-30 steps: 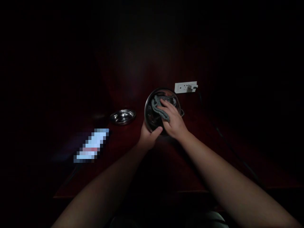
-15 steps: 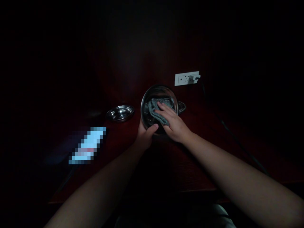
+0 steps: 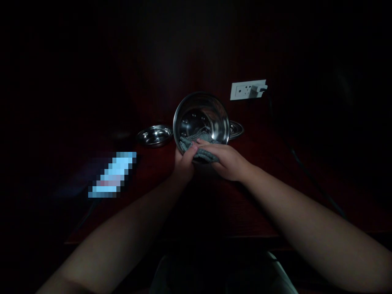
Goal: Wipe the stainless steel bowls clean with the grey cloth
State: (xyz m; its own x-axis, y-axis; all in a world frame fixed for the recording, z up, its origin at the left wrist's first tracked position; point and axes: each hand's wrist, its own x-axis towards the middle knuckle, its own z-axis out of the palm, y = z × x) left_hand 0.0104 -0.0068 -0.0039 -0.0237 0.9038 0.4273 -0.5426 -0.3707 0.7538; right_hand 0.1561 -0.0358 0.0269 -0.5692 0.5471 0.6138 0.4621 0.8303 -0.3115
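A deep stainless steel bowl (image 3: 219,118) is tilted with its mouth toward me. My left hand (image 3: 185,162) holds it low on the left, thumb over the rim and the other fingers hidden behind. A folded grey-green cloth (image 3: 204,154) lies over the lower inside wall and rim. My right hand (image 3: 228,160) is closed on this cloth, its fingers reaching into the bowl and its fingertips close to the left thumb.
A shallow steel dish (image 3: 155,136) stands left of the bowl, and a round steel piece (image 3: 236,129) is partly hidden behind it. A pixelated bright screen (image 3: 114,175) lies on the dark red table (image 3: 226,216). A wall socket (image 3: 245,90) holds a plug; a cable (image 3: 309,175) runs along the right.
My right hand has drawn the cloth from the middle of the bowl down to its lower rim. The bowl's inside is more exposed. The view has tipped slightly downward.
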